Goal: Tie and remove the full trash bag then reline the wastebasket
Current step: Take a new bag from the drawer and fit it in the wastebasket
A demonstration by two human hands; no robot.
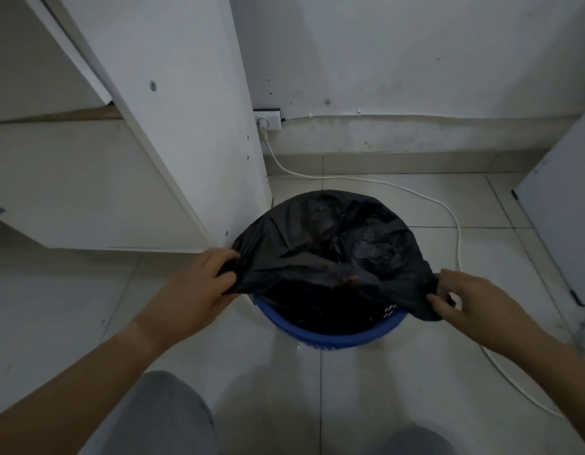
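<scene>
One black trash bag, thin, crinkled and dully glossy, is shown spread over the far side of one blue wastebasket on the tiled floor, with the near rim left bare. Its left edge is bunched in the clenched grip of the left hand, and its right edge is pinched in the grip of the right hand. The basket's dark interior cannot be made out clearly; one white cable is seen trailing from one wall socket.
</scene>
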